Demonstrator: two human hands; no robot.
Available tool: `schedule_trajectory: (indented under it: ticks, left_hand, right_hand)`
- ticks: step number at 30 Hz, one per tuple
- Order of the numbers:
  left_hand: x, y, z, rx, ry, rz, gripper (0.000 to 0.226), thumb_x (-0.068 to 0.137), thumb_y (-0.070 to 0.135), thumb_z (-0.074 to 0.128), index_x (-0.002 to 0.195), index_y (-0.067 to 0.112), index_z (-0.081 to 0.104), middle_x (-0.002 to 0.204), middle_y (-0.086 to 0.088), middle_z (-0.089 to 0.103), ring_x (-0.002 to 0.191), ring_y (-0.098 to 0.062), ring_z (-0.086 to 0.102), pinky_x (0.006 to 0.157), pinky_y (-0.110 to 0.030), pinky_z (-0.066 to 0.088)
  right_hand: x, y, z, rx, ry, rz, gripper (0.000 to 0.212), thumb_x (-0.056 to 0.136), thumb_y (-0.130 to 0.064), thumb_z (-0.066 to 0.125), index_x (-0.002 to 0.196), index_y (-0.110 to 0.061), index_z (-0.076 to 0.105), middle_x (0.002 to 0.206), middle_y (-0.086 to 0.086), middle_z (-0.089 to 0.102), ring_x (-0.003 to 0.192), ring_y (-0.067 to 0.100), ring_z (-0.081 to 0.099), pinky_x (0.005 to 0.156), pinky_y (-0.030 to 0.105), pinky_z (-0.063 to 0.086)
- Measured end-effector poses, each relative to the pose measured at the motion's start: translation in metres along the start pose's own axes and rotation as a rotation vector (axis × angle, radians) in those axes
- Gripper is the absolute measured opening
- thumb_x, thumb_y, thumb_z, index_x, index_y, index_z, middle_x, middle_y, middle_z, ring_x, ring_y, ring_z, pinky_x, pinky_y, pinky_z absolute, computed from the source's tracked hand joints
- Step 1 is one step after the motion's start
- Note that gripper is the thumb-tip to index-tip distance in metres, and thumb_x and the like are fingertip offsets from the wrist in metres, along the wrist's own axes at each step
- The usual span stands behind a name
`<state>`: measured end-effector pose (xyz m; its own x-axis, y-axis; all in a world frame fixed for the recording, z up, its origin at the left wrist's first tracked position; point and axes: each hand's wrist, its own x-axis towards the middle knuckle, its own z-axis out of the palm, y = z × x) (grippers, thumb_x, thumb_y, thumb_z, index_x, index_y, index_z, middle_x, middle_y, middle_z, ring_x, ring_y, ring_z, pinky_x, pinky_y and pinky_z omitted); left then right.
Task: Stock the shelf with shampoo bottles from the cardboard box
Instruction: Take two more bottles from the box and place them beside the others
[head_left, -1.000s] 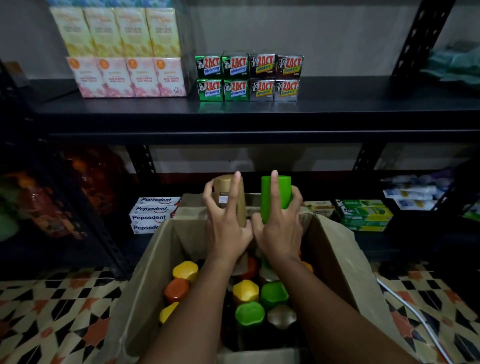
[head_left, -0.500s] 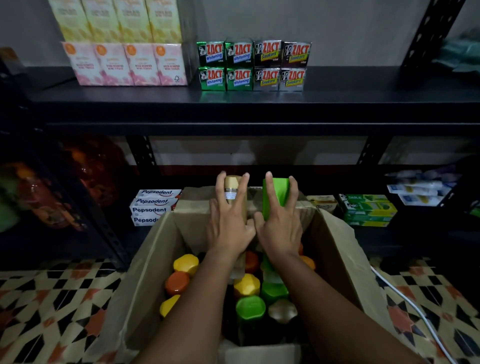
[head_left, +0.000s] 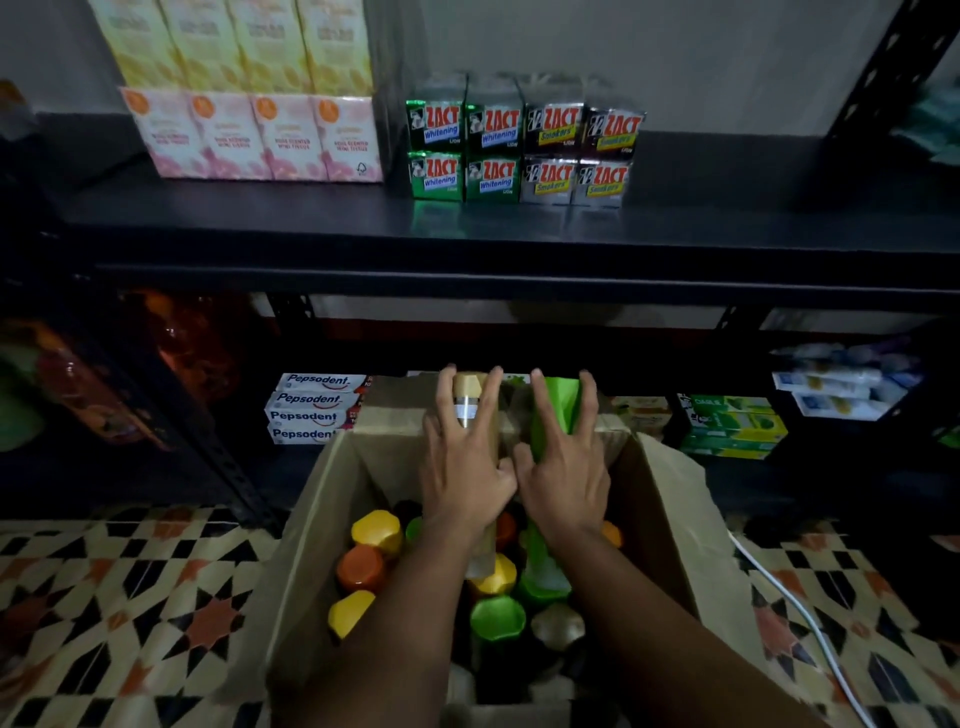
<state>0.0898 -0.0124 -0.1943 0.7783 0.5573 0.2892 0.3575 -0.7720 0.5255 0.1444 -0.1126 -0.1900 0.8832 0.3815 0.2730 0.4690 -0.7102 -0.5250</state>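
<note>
An open cardboard box (head_left: 322, 530) stands on the floor before a black shelf unit (head_left: 519, 239). It holds several upright shampoo bottles with yellow, orange, green and gold caps. My left hand (head_left: 462, 457) grips a gold-capped bottle (head_left: 467, 387) lifted above the box. My right hand (head_left: 563, 462) grips a green bottle (head_left: 553, 410) beside it. Both bottles are tilted toward the shelf, with their bases hanging over the other bottles.
The upper shelf carries tissue packs (head_left: 254, 135) and Zact toothpaste boxes (head_left: 524, 150); its right part is bare. The lower shelf holds Pepsodent boxes (head_left: 311, 410), green boxes (head_left: 732, 426) and orange pouches (head_left: 197, 343). A white cable (head_left: 800, 613) crosses the patterned floor tiles at right.
Both hands, holding their bottles, have dropped slightly in the frame while the view tilted up, so the upper shelf sits lower. The grips are unchanged.
</note>
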Motion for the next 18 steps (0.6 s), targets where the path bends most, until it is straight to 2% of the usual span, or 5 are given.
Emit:
schedule_trajectory:
  ticks: [5,10,14,18]
  left_hand:
    - [-0.007,0.034,-0.048,0.0,-0.098,-0.035,0.107,0.078,0.031,0.075,0.155,0.054,0.004,0.165,0.003,-0.018,0.142,-0.039,0.03,0.097,-0.046,0.053]
    - [-0.004,0.085,-0.129,-0.004,-0.18,-0.085,0.103,0.078,0.03,0.074,0.155,0.051,0.009,0.163,0.003,-0.018,0.142,-0.035,0.031,0.092,-0.045,0.055]
    - [0.011,0.133,-0.207,0.037,-0.192,-0.097,0.099,0.079,0.036,0.071,0.155,0.05,0.009,0.163,0.003,-0.016,0.137,-0.036,0.037,0.081,-0.045,0.057]
    - [0.035,0.19,-0.296,0.066,-0.194,-0.089,0.094,0.084,0.038,0.066,0.155,0.051,0.005,0.163,0.002,-0.016,0.134,-0.036,0.038,0.084,-0.044,0.052]
  right_hand:
    - [-0.009,-0.024,-0.054,-0.036,-0.085,0.055,0.094,0.088,-0.033,0.063,0.152,-0.058,0.0,0.165,-0.008,-0.02,0.111,0.027,0.055,0.071,0.034,0.055]
    - [-0.005,-0.073,-0.135,-0.054,-0.142,0.089,0.095,0.088,-0.033,0.064,0.152,-0.059,-0.001,0.165,-0.007,-0.02,0.115,0.031,0.057,0.073,0.033,0.055]
    - [0.008,-0.12,-0.209,-0.06,-0.166,0.088,0.097,0.088,-0.031,0.065,0.152,-0.06,-0.003,0.166,-0.006,-0.02,0.108,0.034,0.059,0.075,0.037,0.055]
    - [0.032,-0.178,-0.29,-0.071,-0.152,0.088,0.096,0.087,-0.032,0.065,0.153,-0.057,0.0,0.166,-0.003,-0.017,0.102,0.034,0.06,0.074,0.037,0.055]
